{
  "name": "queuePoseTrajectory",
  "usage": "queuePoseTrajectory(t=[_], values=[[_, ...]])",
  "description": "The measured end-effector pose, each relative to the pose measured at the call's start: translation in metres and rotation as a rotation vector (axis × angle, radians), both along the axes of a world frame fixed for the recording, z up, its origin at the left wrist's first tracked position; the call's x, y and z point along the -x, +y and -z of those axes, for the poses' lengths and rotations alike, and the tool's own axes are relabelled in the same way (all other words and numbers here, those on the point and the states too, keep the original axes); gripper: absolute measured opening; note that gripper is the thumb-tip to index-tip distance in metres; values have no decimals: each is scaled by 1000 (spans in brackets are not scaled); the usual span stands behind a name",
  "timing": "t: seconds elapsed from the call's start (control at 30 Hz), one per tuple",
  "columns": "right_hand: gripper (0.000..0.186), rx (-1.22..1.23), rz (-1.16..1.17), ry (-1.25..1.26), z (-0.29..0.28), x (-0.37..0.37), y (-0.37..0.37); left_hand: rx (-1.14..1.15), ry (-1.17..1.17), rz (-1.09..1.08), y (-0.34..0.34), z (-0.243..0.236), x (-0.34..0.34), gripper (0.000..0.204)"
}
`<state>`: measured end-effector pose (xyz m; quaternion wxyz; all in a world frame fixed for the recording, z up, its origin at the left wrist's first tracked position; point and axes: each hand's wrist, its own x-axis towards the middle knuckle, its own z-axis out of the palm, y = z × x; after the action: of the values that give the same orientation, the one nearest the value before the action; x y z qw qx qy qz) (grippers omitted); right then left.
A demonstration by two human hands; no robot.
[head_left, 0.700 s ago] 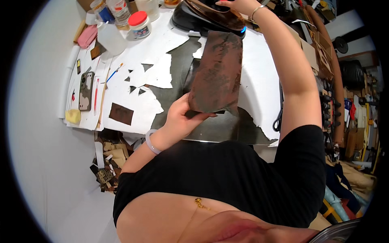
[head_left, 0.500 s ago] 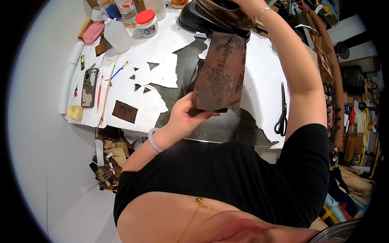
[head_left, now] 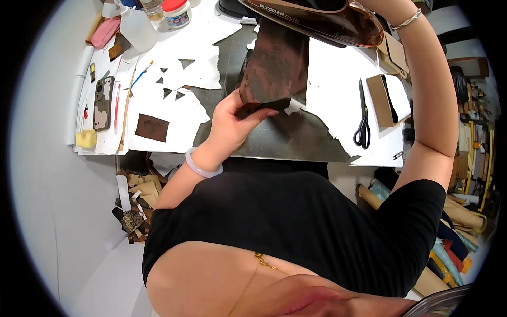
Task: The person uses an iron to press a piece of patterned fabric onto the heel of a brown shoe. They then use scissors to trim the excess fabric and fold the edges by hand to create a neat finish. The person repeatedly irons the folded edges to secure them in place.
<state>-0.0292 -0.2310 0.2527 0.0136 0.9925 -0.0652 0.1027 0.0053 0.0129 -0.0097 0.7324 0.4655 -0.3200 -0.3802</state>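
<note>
My left hand [head_left: 232, 120] pinches the near end of a long, dark brown mottled sheet [head_left: 275, 66], thumb below and fingers behind it. The sheet looks like leather or coated cloth; its near edge is folded, with a black underside and a small white bit beside it. At the top edge my right hand [head_left: 387, 9] grips a clothes iron [head_left: 338, 27] with a glossy brown see-through body. The iron overlaps the far end of the sheet; whether it touches is unclear. Most of my right fingers are cut off by the frame.
Beneath lies a dark cutting mat [head_left: 274, 137] among torn white paper. Black scissors [head_left: 363, 124] and an open cardboard box [head_left: 381, 100] are at right. A small brown piece [head_left: 152, 128], a phone [head_left: 104, 103], a brush [head_left: 142, 73] and a red-lidded jar [head_left: 176, 13] are at left.
The iron has come off its black base toward me and to the right, carried by my right hand. My left hand still holds the sheet. The whole view has shifted somewhat.
</note>
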Motion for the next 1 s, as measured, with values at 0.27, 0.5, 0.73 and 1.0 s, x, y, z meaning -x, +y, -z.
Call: queuePoseTrajectory(t=[0.27, 0.5, 0.73, 1.0], values=[[42, -1, 205, 89, 3, 12, 45, 22, 27, 21, -1, 3, 0, 25], [47, 71, 103, 80, 6, 27, 81, 1, -20, -3, 2, 5, -3, 22], [50, 16, -72, 30, 2, 48, 97, -4, -23, -2, 0, 5, -1, 20], [47, -105, -83, 134, 0, 53, 96, 48, 34, 16, 0, 10, 1, 23]])
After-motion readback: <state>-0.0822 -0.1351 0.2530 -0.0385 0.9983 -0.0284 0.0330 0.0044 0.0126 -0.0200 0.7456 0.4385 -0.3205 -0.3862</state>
